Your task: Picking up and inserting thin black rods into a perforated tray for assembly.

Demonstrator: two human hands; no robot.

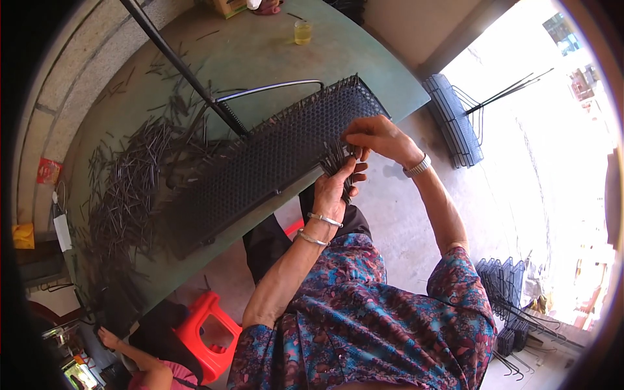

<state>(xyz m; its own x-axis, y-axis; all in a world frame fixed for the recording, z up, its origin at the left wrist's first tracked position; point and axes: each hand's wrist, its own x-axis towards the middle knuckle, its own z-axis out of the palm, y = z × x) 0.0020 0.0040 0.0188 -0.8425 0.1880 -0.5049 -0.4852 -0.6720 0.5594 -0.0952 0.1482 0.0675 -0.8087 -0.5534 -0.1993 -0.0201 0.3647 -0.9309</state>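
Note:
A bundle of thin dark sticks [335, 157] is gripped in my left hand [330, 194], thumb pressed along it. My right hand [380, 138] is closed in a pinch just above and beside the bundle; what lies between its fingertips is too small to make out. Both hands are at the right front edge of a long black perforated panel [260, 172], which lies slantwise on the table. Rows of short dark sticks stand up along the panel's far edge. A large loose heap of similar sticks [127, 188] lies to the left of the panel.
The green table [364, 55] bears a glass of yellow liquid [302, 32]. A dark pole [172, 55] slants down to the panel. A red plastic stool [208, 338] and another person's arm [140, 357] are at lower left. Black wire racks [453, 120] stand at right.

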